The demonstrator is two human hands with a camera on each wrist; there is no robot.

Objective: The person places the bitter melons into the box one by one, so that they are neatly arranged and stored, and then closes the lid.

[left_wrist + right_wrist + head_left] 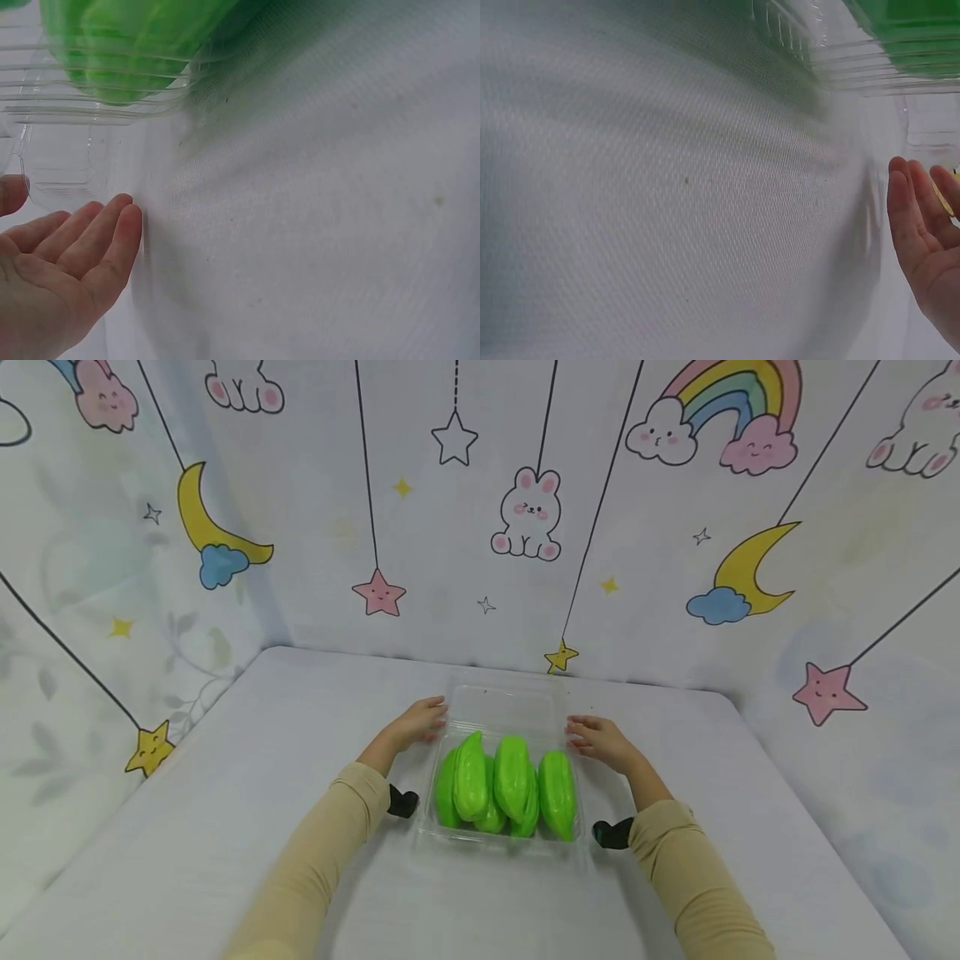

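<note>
A clear plastic clamshell box (495, 837) stands on the table with its lid (510, 706) folded back, away from me. Inside its base lie several glossy, bright green, long pieces with pointed ends (471, 781); their exact kind I cannot tell. My left hand (416, 724) is at the left edge of the lid, fingers extended, thumb apart. On the opposite side, my right hand (602, 743) reaches toward the lid's right edge with loosely straight fingers. Neither hand grips anything. In the left wrist view the fingers (112, 247) are close to the lid; whether they touch it is unclear.
A white cloth covers the table (300, 868). Behind it rises a wall sheet (315, 510) printed with moons, stars and rabbits. Dark wrist-worn pieces (403, 802) stick out near each sleeve, on both sides of the box.
</note>
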